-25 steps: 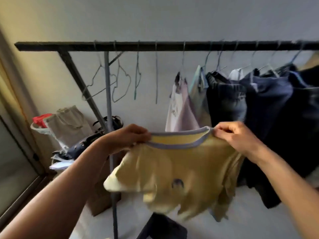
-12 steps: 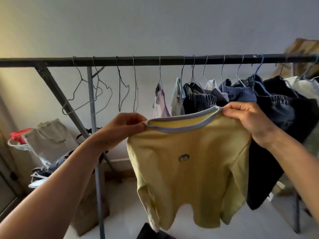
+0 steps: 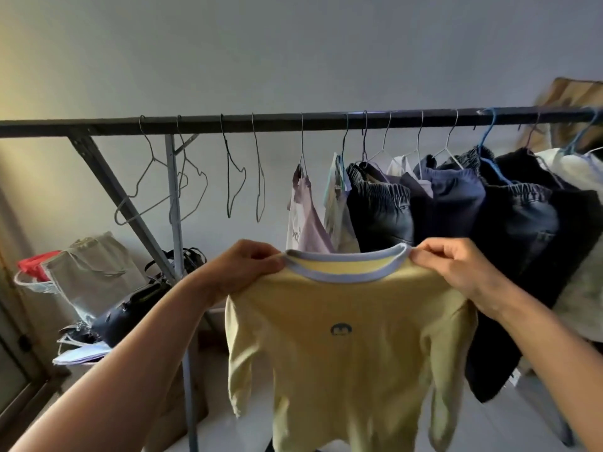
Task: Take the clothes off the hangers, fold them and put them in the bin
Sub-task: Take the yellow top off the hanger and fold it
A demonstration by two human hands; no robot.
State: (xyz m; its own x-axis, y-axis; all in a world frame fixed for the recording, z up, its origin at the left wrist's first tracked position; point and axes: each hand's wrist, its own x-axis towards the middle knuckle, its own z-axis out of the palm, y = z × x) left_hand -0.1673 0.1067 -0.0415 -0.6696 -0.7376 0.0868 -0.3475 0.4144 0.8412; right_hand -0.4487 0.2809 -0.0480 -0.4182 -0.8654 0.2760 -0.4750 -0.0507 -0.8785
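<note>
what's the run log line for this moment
left hand: grips yellow shirt | right hand: grips yellow shirt | state: held up, unfolded

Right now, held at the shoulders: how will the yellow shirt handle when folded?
Likely floppy: the yellow shirt hangs limp below the left hand and right hand, sleeves drooping. Probably light: two pinches at the shoulders carry it. May crumple if released.

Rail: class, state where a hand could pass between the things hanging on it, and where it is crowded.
Bare stretch of rail between the last empty hanger and the lilac top; a narrower gap among the empty hangers left of it. From the lilac top rightwards, dark clothes hang packed. The left hand and right hand hold the yellow shirt below.
</note>
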